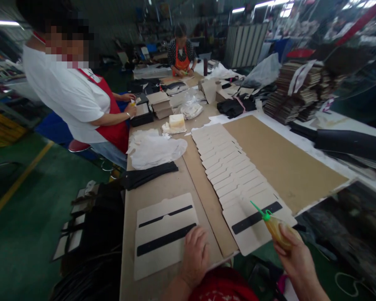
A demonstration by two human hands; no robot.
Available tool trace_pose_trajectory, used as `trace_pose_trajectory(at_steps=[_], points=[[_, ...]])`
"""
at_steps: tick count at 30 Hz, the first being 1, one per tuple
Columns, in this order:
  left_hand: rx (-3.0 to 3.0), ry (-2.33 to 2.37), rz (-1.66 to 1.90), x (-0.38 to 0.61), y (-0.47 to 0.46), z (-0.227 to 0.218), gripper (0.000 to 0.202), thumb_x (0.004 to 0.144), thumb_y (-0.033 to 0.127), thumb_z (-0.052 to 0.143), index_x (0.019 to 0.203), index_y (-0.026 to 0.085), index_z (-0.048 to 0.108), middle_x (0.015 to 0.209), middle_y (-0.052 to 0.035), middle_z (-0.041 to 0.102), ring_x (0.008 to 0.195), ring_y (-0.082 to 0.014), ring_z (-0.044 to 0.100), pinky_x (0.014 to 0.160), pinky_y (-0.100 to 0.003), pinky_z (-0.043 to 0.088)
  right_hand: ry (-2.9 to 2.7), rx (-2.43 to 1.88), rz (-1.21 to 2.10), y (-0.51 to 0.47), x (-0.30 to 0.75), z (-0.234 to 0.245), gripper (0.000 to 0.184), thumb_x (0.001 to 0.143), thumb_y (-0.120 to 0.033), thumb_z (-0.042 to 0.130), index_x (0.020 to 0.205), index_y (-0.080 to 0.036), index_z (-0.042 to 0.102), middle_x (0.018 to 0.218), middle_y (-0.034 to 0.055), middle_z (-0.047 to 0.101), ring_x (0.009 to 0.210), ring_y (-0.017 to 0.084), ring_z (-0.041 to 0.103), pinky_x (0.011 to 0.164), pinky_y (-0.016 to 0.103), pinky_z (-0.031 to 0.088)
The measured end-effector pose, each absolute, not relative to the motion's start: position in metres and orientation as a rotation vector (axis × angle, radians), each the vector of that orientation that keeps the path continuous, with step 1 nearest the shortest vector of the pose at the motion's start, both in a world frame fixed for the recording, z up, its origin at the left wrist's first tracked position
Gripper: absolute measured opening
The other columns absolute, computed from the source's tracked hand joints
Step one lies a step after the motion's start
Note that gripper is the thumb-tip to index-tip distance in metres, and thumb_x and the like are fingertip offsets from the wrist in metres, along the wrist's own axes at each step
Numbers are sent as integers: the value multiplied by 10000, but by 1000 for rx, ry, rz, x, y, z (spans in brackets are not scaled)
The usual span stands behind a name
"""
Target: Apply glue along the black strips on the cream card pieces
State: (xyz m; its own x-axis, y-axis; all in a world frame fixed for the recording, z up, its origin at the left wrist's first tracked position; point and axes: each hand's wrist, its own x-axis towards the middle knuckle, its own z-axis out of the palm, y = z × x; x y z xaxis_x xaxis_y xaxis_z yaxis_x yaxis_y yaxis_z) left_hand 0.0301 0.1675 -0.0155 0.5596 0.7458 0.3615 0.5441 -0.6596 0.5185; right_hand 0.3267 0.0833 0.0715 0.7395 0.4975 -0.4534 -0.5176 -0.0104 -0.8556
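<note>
My right hand [296,255] is shut around a squeeze bottle of yellow glue [277,230], whose green nozzle tilts down over a cream card panel with a black strip [253,225]. That panel lies at the near end of a fanned row of similar cream panels [228,167], set on a brown cardboard sheet [285,163]. My left hand [196,255] rests, holding nothing, on the lower edge of another cream panel [163,236], which carries two black strips. The fingers touch the card just below the lower strip.
A long work table [175,209] runs away from me, holding white tissue sheets [156,148], black fabric pieces [148,175] and small stacks. A co-worker in a red apron [78,92] stands at its left side, another in an orange apron [181,54] at the far end. Tall stacked goods [291,92] and black rolls [351,142] lie to the right.
</note>
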Motion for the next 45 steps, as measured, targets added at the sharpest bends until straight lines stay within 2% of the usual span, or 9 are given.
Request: trace_pose_trajectory(at_steps=[5,10,13,17,25,34,45], points=[[2495,917,609,114,165,-19,436,920,176,505,1356,171,505,1418,-128,520,1292,-287,471,1054,-506,443,26,-1463,771,80,350,80,495,570,-426,895,871,-204,570,736,-57,505,497,40,409,313,115,272],[2547,906,559,134,171,-31,424,946,226,479,1360,144,517,1352,-156,553,1234,-289,511,1022,-493,440,3,-1640,872,87,348,73,596,521,-491,904,930,-233,557,781,-44,588,605,99,537,444,170,414],[2532,949,507,140,172,-35,416,961,260,470,1359,155,527,1338,-145,574,1197,-295,530,991,-506,438,-188,-1769,842,90,348,62,602,571,-563,854,982,-234,562,815,-28,623,679,145,573,556,251,480],[2540,904,466,144,171,-36,416,972,297,472,1378,222,525,1372,-69,590,1232,-257,516,1019,-455,419,-521,-1982,765,96,350,56,598,658,-640,754,1042,-213,589,868,16,658,765,202,597,677,344,497],[2555,882,475,140,169,-38,442,965,305,468,1394,214,523,1424,-59,565,1275,-253,496,1049,-447,410,-953,-1963,745,107,343,52,457,796,-582,666,1052,-216,571,968,30,634,884,213,596,797,362,485],[2587,825,517,139,169,-42,435,944,280,488,1367,200,547,1392,-68,584,1282,-255,496,1055,-447,440,-1120,-1983,719,104,344,38,388,857,-548,631,1096,-250,562,1031,12,589,938,190,579,839,340,482],[2609,805,573,139,172,-34,407,934,245,486,1325,179,577,1421,-81,565,1269,-247,500,1030,-444,472,-1327,-2021,595,108,343,46,350,913,-521,553,1102,-227,547,1019,44,601,893,195,624,774,325,518]])
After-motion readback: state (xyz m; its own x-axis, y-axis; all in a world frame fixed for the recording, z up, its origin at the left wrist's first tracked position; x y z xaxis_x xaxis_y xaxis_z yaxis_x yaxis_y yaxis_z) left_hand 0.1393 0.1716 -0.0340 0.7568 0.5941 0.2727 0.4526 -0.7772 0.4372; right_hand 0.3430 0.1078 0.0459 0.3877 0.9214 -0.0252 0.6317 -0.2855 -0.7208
